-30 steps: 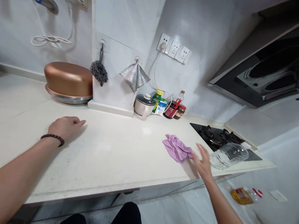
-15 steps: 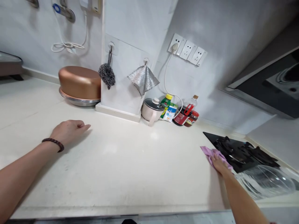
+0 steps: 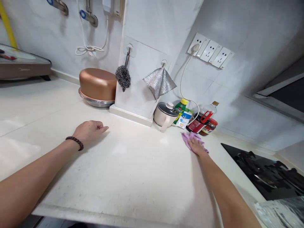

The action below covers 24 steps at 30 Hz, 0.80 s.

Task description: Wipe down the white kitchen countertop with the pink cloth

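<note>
My right hand (image 3: pixel 196 146) presses a crumpled lilac cleaning cloth (image 3: pixel 191 137) onto the white countertop (image 3: pixel 142 171), just in front of the bottles and jars. Fingers lie over the cloth. At the left, my left hand (image 3: pixel 89 131) rests on the counter with its fingers curled in and the thumb sticking out; nothing shows in it. A dark beaded bracelet (image 3: pixel 75 142) is round that wrist. Nearest the cloth stand a dark jar with a red label (image 3: pixel 196 125) and a red-lidded jar (image 3: pixel 209 127).
A cream pot with a glass lid (image 3: pixel 165 115) stands by the wall corner. A copper-coloured pot (image 3: pixel 98 84) sits upside down on a metal dish. The black gas hob (image 3: pixel 261 171) is at the right, a clear plastic object (image 3: pixel 280 210) before it. A white cable (image 3: pixel 181 79) hangs from the sockets.
My right hand has slid the cloth from beside the hob leftward and back toward the jars. The view has turned left. My left hand keeps its curled shape on the counter.
</note>
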Motion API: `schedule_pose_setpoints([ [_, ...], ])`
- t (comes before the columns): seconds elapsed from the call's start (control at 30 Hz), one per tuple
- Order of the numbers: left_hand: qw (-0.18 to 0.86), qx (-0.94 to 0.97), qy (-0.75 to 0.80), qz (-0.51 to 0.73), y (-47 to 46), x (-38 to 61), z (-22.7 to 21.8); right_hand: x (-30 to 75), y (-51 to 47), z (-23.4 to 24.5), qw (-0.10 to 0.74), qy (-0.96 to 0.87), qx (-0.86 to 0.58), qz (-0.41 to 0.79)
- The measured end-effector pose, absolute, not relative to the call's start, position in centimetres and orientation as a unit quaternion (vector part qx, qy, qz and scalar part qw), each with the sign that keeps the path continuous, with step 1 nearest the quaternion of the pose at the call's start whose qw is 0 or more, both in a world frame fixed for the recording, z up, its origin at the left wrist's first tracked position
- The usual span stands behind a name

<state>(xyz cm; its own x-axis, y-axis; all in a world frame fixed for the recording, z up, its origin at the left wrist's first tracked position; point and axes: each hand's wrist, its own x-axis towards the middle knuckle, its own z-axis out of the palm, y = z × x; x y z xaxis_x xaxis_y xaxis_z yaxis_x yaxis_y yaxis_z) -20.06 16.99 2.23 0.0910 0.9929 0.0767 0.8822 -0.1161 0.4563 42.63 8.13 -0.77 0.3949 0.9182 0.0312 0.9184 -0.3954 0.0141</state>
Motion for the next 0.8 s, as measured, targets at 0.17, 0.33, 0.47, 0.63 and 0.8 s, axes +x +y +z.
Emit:
schedule_pose_setpoints([
  [0.17,0.147,0.723,0.645,0.197,17.2,-20.4,1.9,32.4,10.5,-0.8,-0.014,-0.585,-0.81,0.046],
  [0.33,0.144,0.728,0.641,0.196,17.6,-20.8,1.4,22.8,6.5,-0.6,-0.022,-0.704,-0.705,0.083],
  [0.47,0.13,0.741,0.629,0.198,17.4,-21.3,1.2,18.2,0.5,-0.2,-0.018,-0.762,-0.639,0.099],
  [0.63,0.123,0.747,0.62,0.207,16.8,-21.5,1.4,19.8,-8.0,-0.6,-0.006,-0.758,-0.644,0.101],
  [0.8,0.131,0.753,0.607,0.219,16.2,-21.3,2.0,29.0,-12.6,-3.5,0.022,-0.669,-0.742,0.032],
])
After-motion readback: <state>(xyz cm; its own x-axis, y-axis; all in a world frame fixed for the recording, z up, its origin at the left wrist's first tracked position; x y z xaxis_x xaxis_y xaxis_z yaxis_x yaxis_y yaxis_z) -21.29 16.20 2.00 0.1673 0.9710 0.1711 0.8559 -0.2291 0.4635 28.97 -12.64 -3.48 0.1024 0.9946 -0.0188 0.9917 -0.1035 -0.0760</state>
